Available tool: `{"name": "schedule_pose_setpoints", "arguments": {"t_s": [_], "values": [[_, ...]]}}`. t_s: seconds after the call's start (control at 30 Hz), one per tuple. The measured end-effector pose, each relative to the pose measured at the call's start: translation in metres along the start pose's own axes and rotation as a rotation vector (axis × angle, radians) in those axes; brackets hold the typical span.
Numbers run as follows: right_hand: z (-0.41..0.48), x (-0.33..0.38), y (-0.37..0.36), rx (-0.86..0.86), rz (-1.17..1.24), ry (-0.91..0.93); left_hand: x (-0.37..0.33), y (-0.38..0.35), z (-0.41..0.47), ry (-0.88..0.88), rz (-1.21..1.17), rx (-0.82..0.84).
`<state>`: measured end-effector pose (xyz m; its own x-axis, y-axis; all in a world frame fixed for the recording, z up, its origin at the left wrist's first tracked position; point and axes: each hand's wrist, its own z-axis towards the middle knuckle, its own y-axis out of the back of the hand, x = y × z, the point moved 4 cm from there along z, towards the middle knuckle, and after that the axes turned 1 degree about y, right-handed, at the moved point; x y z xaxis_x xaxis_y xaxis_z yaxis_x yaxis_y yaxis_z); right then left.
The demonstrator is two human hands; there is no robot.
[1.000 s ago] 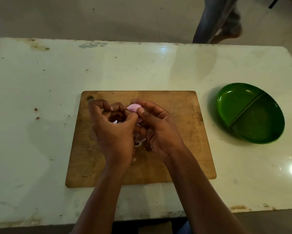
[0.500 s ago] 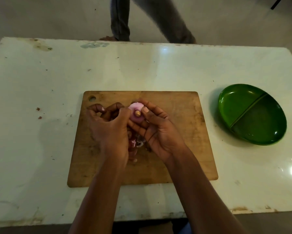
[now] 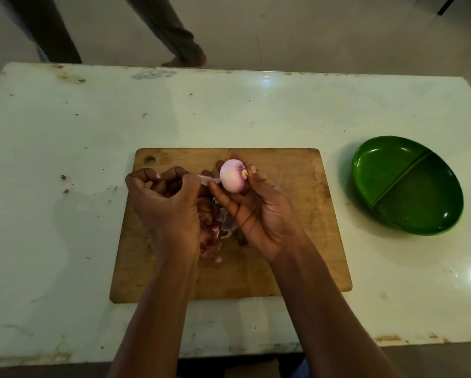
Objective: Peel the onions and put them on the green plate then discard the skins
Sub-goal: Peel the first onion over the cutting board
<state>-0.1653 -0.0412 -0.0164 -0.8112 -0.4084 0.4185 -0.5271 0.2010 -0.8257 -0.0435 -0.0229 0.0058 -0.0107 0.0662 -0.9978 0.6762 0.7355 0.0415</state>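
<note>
Just above the frame's middle, the right hand [image 3: 261,214] cradles a pale pink onion [image 3: 233,175] in its curled fingers, with the thumb beside the root end. To its left, the left hand [image 3: 166,205] pinches a thin strip [image 3: 208,180] of skin that runs to the onion. Below and between the hands, purplish skins [image 3: 212,233] lie heaped on the board [image 3: 288,241], which sits on the table [image 3: 65,132]. At the right, well apart from the board, lies the green plate [image 3: 407,185], split by a ridge. Legs [image 3: 174,31] cross the upper left.
</note>
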Motion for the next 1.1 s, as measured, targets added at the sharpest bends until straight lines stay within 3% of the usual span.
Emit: {"name": "schedule_pose_setpoints", "arguments": {"t_s": [0.23, 0.47, 0.9, 1.1], "values": [[0.005, -0.001, 0.003, 0.194, 0.118, -0.024, -0.001, 0.004, 0.004, -0.04, 0.038, -0.024], [0.004, 0.005, 0.006, -0.003, -0.09, 0.06, -0.003, -0.007, -0.007, -0.223, 0.204, 0.183], [0.007, 0.007, 0.009, 0.038, -0.168, 0.109, -0.013, -0.015, -0.018, -0.58, 0.274, 0.36], [0.006, 0.008, 0.009, 0.062, -0.211, 0.127, -0.016, -0.012, -0.024, -0.755, 0.338, 0.359]]}}
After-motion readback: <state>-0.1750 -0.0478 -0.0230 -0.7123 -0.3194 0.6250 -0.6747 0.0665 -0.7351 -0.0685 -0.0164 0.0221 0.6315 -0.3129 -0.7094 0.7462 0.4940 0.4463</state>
